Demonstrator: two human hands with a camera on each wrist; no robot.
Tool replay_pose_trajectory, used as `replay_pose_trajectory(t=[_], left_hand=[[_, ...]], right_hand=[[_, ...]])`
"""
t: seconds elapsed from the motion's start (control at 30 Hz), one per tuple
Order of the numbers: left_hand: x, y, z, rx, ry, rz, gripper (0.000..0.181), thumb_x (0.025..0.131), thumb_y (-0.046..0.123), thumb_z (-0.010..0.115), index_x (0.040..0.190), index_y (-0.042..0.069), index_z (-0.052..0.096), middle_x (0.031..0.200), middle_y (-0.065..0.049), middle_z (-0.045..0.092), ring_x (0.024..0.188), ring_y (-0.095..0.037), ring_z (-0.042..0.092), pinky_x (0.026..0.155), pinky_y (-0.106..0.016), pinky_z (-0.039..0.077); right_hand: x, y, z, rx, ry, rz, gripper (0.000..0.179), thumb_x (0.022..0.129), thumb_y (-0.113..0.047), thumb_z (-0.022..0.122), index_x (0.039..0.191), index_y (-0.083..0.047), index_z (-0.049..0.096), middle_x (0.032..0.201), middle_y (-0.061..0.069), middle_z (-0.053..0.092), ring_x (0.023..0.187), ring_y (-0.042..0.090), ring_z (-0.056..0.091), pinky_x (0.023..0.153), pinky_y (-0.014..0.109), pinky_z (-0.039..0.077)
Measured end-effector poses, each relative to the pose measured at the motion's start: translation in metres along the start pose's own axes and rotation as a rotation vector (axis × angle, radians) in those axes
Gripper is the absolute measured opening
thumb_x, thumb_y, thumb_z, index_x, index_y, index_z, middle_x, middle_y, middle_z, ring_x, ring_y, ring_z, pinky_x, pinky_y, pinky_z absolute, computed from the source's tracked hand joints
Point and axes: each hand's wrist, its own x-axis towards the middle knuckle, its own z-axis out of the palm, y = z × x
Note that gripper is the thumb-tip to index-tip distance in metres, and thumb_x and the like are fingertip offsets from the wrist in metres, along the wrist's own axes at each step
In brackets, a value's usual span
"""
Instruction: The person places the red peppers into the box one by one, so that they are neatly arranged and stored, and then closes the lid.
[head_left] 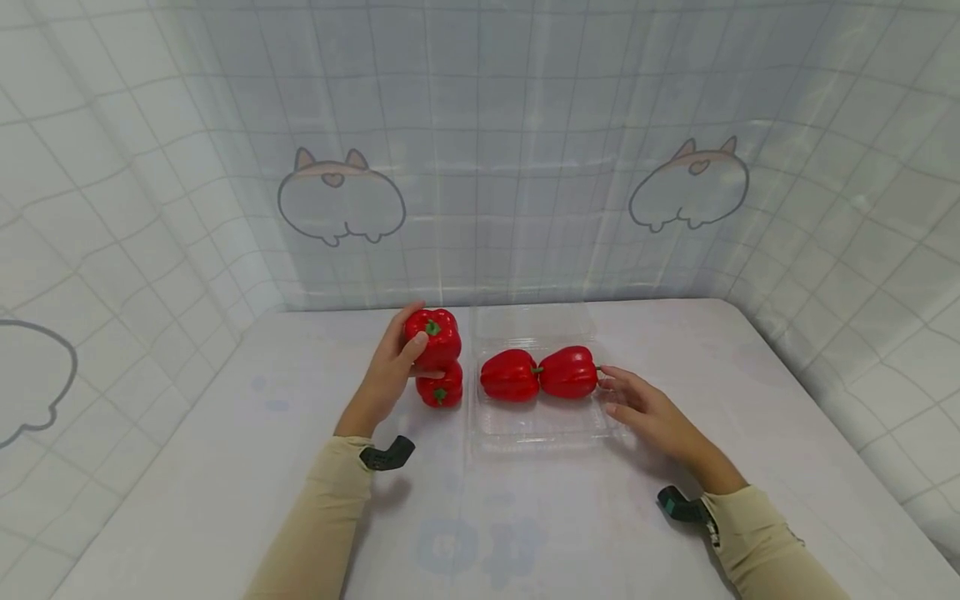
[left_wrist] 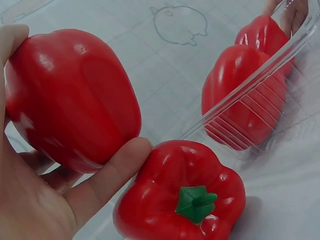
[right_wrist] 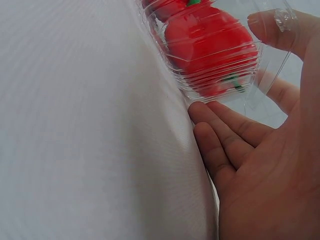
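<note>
My left hand [head_left: 387,371] grips a red bell pepper [head_left: 438,337], its green stem facing me in the head view. Right below it, a second bell pepper [left_wrist: 182,192] rests on the table, with one left finger [left_wrist: 112,172] lying between the two. Two more bell peppers, one on the left [head_left: 510,375] and one on the right [head_left: 568,372], lie end to end inside a clear plastic container [head_left: 540,429]. At the container's right edge, my right hand [head_left: 652,417] holds the wall, thumb and index finger behind the plastic in the right wrist view and the other fingers outside.
The container's clear lid [head_left: 532,321] lies folded back toward the rear wall. A white table [head_left: 480,517] spreads under everything, and a grid-patterned curtain [head_left: 510,150] with cartoon outlines encloses it at the back and sides.
</note>
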Motion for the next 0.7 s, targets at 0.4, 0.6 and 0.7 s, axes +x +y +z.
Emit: replay_pose_trajectory(t=[0.4, 0.6, 0.7], left_hand=[[-0.002, 0.005, 0.005, 0.050, -0.015, -0.014, 0.080, 0.092, 0.028, 0.073, 0.156, 0.028, 0.025, 0.151, -0.004, 0.036, 0.139, -0.028, 0.034, 0.093, -0.051, 0.053], [-0.001, 0.016, 0.017, 0.105, -0.054, -0.017, 0.091, 0.084, 0.026, 0.082, 0.154, 0.038, 0.025, 0.150, 0.001, 0.038, 0.139, -0.024, 0.036, 0.094, -0.049, 0.053], [0.000, 0.021, 0.029, 0.137, -0.071, -0.013, 0.093, 0.082, 0.025, 0.083, 0.154, 0.039, 0.025, 0.149, 0.001, 0.040, 0.137, -0.025, 0.038, 0.092, -0.049, 0.054]], right_hand=[[0.000, 0.000, 0.000, 0.005, -0.004, 0.005, 0.062, 0.098, -0.019, 0.065, 0.154, -0.015, 0.038, 0.142, 0.019, 0.053, 0.127, 0.038, 0.054, 0.096, 0.043, 0.053], [0.000, 0.000, -0.001, 0.012, -0.002, 0.015, 0.062, 0.098, -0.019, 0.065, 0.154, -0.016, 0.038, 0.143, 0.019, 0.053, 0.127, 0.038, 0.055, 0.096, 0.043, 0.053], [0.000, 0.000, -0.002, 0.014, -0.003, 0.014, 0.062, 0.098, -0.018, 0.064, 0.154, -0.016, 0.037, 0.143, 0.019, 0.053, 0.127, 0.038, 0.055, 0.096, 0.043, 0.053]])
